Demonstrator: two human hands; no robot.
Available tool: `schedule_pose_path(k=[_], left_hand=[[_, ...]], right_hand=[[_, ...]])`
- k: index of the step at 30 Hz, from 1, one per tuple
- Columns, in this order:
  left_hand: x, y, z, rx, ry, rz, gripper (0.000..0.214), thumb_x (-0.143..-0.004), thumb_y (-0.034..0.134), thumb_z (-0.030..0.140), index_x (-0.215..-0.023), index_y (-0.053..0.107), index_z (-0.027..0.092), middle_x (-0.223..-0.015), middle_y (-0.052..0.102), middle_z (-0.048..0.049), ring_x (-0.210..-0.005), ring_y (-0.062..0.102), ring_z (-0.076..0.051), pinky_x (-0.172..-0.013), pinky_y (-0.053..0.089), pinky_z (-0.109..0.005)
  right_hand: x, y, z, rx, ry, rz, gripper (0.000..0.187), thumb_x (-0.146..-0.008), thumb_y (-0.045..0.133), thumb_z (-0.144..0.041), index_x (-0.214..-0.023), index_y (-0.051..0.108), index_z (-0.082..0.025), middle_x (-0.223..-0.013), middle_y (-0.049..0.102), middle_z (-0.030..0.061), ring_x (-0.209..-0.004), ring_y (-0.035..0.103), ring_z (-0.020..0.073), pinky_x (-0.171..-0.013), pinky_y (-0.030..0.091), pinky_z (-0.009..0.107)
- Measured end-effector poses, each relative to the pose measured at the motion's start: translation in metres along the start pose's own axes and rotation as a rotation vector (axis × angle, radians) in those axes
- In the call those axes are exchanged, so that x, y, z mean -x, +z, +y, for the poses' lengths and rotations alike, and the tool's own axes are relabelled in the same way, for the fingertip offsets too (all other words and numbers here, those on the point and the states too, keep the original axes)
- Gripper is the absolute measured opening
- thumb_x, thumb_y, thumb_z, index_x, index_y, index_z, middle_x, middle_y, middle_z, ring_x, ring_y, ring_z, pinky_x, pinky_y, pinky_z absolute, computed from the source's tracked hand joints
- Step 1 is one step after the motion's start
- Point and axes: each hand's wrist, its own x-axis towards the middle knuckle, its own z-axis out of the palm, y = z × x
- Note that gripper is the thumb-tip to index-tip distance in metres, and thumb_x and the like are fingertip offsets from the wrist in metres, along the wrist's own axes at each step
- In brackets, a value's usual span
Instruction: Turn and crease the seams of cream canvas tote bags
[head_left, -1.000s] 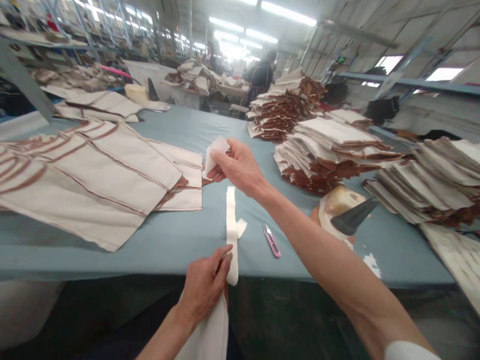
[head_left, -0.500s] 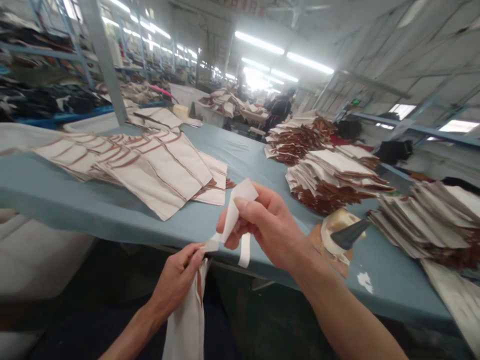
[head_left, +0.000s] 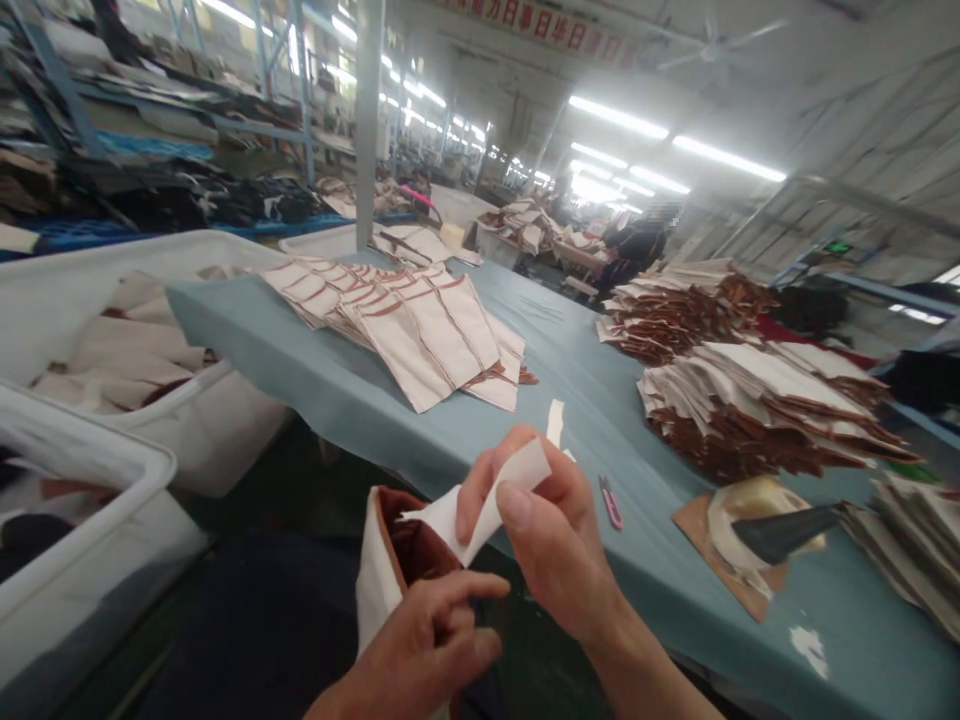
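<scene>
My right hand (head_left: 551, 545) pinches a white strip of tape (head_left: 480, 510) between thumb and fingers, just off the near edge of the blue table (head_left: 570, 350). Below it my left hand (head_left: 427, 645) grips a cream fabric piece with a brown lining (head_left: 394, 565), held open at the top. The strip's lower end reaches the brown opening. A short piece of white strip (head_left: 555, 420) lies on the table behind my right hand, with pink thread snips (head_left: 610, 500) beside it.
Fanned cream panels with brown trim (head_left: 405, 320) lie on the table's left. Tall stacks of similar pieces (head_left: 757, 405) fill the right. An iron on a pad (head_left: 765, 530) sits near the front edge. White bins (head_left: 112, 340) of fabric stand at left. A person works far back.
The view has swung left. My right hand pulled the strip back off the table toward me, and my left hand raised the fabric piece so that its brown opening shows under the strip.
</scene>
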Motion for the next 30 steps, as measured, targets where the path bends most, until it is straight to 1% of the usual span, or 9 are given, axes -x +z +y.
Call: schedule_pose_path(k=[2,5,8,11,15,19,23,26,30], left_hand=[[0.008,-0.003,0.005,0.142,-0.016,-0.001,0.049,-0.079,0.078,0.067,-0.092,0.074,0.02,-0.057,0.036,0.0102,-0.05,0.028,-0.01,-0.049,0.028,-0.022],[0.02,-0.013,0.01,0.282,-0.025,0.023,0.069,-0.071,0.082,0.086,-0.087,0.071,0.019,-0.059,0.042,0.0079,-0.05,0.031,-0.009,-0.048,0.029,-0.022],[0.025,-0.019,0.015,0.397,-0.034,0.077,0.087,-0.072,0.075,0.099,-0.102,0.08,0.017,-0.063,0.059,0.0014,-0.051,0.048,-0.014,-0.054,0.045,-0.027],[0.021,-0.018,0.02,0.471,-0.139,0.217,0.096,-0.067,0.082,0.098,-0.115,0.084,0.015,-0.067,0.073,-0.0039,-0.056,0.064,-0.02,-0.064,0.059,-0.035],[0.011,-0.016,0.021,0.452,-0.286,0.413,0.09,-0.058,0.093,0.088,-0.107,0.085,0.013,-0.062,0.073,-0.0034,-0.05,0.064,-0.019,-0.051,0.052,-0.028],[0.007,-0.028,0.018,0.39,-0.26,0.548,0.072,-0.062,0.096,0.077,-0.094,0.085,0.015,-0.059,0.068,0.0012,-0.05,0.058,-0.013,-0.049,0.046,-0.022],[0.011,-0.043,0.021,0.304,-0.244,0.616,0.057,-0.062,0.098,0.066,-0.084,0.086,0.015,-0.056,0.067,0.0016,-0.049,0.055,-0.011,-0.048,0.042,-0.02],[0.015,-0.047,0.029,0.183,-0.227,0.612,0.048,-0.066,0.094,0.06,-0.081,0.088,0.015,-0.052,0.066,0.0009,-0.047,0.055,-0.013,-0.046,0.041,-0.02],[0.022,-0.045,0.031,0.074,-0.226,0.525,0.047,-0.075,0.088,0.062,-0.083,0.089,0.015,-0.052,0.068,-0.0008,-0.044,0.056,-0.014,-0.043,0.041,-0.022]], right_hand=[[0.014,-0.001,0.009,0.023,0.033,-0.033,0.036,-0.096,0.083,-0.056,-0.085,0.065,-0.026,-0.072,0.07,0.0009,-0.055,0.057,0.0169,-0.054,0.048,0.031],[0.033,-0.008,0.024,0.051,0.025,-0.041,0.033,-0.096,0.083,-0.053,-0.085,0.065,-0.026,-0.071,0.07,0.001,-0.056,0.054,0.0168,-0.056,0.046,0.031],[0.046,-0.015,0.036,0.076,0.007,-0.021,0.033,-0.099,0.079,-0.053,-0.086,0.065,-0.027,-0.069,0.07,0.0013,-0.06,0.056,0.0185,-0.063,0.049,0.034],[0.057,-0.02,0.045,0.155,-0.003,-0.048,0.03,-0.101,0.076,-0.051,-0.087,0.065,-0.027,-0.071,0.071,0.002,-0.06,0.056,0.0186,-0.06,0.045,0.033],[0.069,-0.021,0.05,0.326,-0.018,-0.074,0.025,-0.1,0.07,-0.044,-0.083,0.062,-0.027,-0.07,0.072,0.0025,-0.057,0.057,0.0187,-0.057,0.044,0.033],[0.077,-0.02,0.056,0.451,-0.04,-0.068,0.021,-0.096,0.066,-0.031,-0.079,0.056,-0.027,-0.068,0.073,0.0021,-0.057,0.064,0.0186,-0.057,0.047,0.033],[0.088,-0.02,0.073,0.473,-0.022,-0.037,0.022,-0.098,0.064,-0.031,-0.079,0.053,-0.027,-0.07,0.074,0.0024,-0.058,0.066,0.0183,-0.057,0.048,0.031],[0.097,-0.02,0.086,0.447,-0.002,-0.034,0.026,-0.101,0.066,-0.039,-0.081,0.055,-0.027,-0.072,0.074,0.0027,-0.062,0.067,0.0191,-0.06,0.049,0.032],[0.103,-0.024,0.094,0.495,0.04,-0.019,0.052,-0.099,0.068,-0.071,-0.076,0.062,-0.025,-0.079,0.072,0.0052,-0.075,0.071,0.0242,-0.07,0.053,0.036]])
